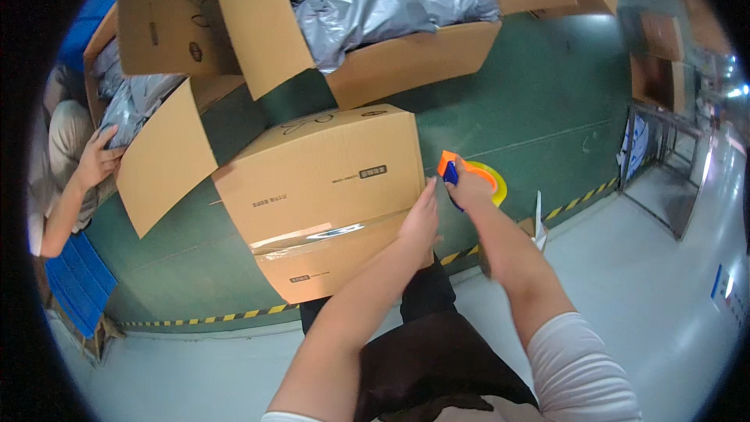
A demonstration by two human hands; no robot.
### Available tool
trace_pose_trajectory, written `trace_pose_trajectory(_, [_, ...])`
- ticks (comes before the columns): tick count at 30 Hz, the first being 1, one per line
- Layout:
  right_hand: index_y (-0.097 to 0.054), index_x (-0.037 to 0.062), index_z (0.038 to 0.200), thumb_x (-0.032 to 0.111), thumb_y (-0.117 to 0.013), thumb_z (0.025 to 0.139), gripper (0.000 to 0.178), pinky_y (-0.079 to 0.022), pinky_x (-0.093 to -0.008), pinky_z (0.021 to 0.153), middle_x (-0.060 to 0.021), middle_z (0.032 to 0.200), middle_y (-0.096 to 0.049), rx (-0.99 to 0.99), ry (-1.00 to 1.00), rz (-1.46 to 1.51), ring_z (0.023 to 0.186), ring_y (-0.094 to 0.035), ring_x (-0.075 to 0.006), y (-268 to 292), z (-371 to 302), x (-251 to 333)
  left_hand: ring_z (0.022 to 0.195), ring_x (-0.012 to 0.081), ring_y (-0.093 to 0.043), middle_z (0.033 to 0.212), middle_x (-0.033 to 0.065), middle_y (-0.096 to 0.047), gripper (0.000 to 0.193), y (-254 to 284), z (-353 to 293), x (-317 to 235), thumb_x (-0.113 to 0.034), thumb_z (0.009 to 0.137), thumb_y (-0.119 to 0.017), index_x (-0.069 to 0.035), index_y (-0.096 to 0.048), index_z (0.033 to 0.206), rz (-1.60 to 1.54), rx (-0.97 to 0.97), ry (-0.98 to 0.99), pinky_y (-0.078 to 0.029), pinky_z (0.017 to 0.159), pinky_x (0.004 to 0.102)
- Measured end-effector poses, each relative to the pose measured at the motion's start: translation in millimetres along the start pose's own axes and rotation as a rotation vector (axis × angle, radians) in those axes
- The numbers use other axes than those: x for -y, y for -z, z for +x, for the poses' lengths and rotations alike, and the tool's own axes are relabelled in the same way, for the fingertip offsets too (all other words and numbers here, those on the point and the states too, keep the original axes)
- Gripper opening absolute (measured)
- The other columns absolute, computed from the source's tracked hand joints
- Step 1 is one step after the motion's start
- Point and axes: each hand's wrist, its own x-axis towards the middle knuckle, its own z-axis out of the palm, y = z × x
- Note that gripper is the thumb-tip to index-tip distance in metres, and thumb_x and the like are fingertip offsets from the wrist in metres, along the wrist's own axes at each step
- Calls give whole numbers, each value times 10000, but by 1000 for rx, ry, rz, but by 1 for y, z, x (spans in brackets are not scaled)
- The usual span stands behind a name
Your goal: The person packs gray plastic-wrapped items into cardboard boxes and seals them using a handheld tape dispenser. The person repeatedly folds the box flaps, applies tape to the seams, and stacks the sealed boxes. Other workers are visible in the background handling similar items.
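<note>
In front of my legs stands a closed cardboard box [312, 180], with clear tape [344, 233] running across its top seam. My left hand [420, 220] lies along the box's right edge, its fingers stretched out against the cardboard. Just to the right, my right hand [472, 190] is wrapped around a tape dispenser [447, 162] with an orange and blue head and a yellow roll. The dispenser is beside the box, and whether any tape links the two cannot be told.
Beyond it, an open carton [422, 62] holds several grey plastic packages [363, 19]. At the left, another person's hand [98, 160] touches a grey package in a second open carton [168, 156]. A metal frame cart [664, 164] stands right, near yellow-black floor tape [582, 199].
</note>
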Motion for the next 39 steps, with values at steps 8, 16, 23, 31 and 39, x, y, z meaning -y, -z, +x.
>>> trace_pose_trajectory(8, [-262, 68, 1346, 150, -613, 782, 670, -397, -300, 882, -114, 1148, -516, -125, 245, 1276, 1015, -521, -192, 22, -155, -106, 1126, 379, -442, 1214, 112, -505, 390, 6, 84, 9, -311, 823, -464, -132, -548, 1158, -509, 486, -85, -224, 968, 576])
trace_pose_trajectory(16, [-217, 77, 1354, 94, -602, 779, 693, -505, -314, 658, -111, 1009, -540, 266, 277, 1628, 747, -584, -175, 17, -225, -35, 824, 199, -598, 835, 108, -623, 389, -2, -29, 48, -374, 865, -479, -16, -630, 855, -2295, 490, -109, -483, 745, 299])
trace_pose_trajectory(23, [-170, 31, 1360, 90, -595, 785, 718, -413, -310, 863, -107, 1197, -440, 501, 451, 1697, 1020, -496, -161, 8, -220, 63, 810, 150, -598, 868, 77, -622, 169, -32, -133, 134, -104, 823, -559, 3, -605, 945, -2133, 299, 207, -488, 740, 254])
trace_pose_trajectory(31, [-181, 34, 1357, 97, -621, 769, 737, -375, -309, 917, -99, 1215, -439, 420, 544, 1809, 1080, -459, -159, 61, -191, 151, 608, 189, -607, 674, 124, -616, 111, -130, -72, 293, -108, 747, -579, -25, -641, 788, -1215, -115, 718, -485, 583, 312])
trace_pose_trajectory(39, [-222, 51, 1347, 244, -650, 743, 766, -421, -313, 861, -158, 1147, -510, 271, 408, 1637, 1013, -532, -222, 50, -140, 191, 939, 249, -584, 1003, 106, -617, 311, -136, -39, 272, -251, 717, -655, -65, -630, 966, -661, 128, 679, -456, 813, 349])
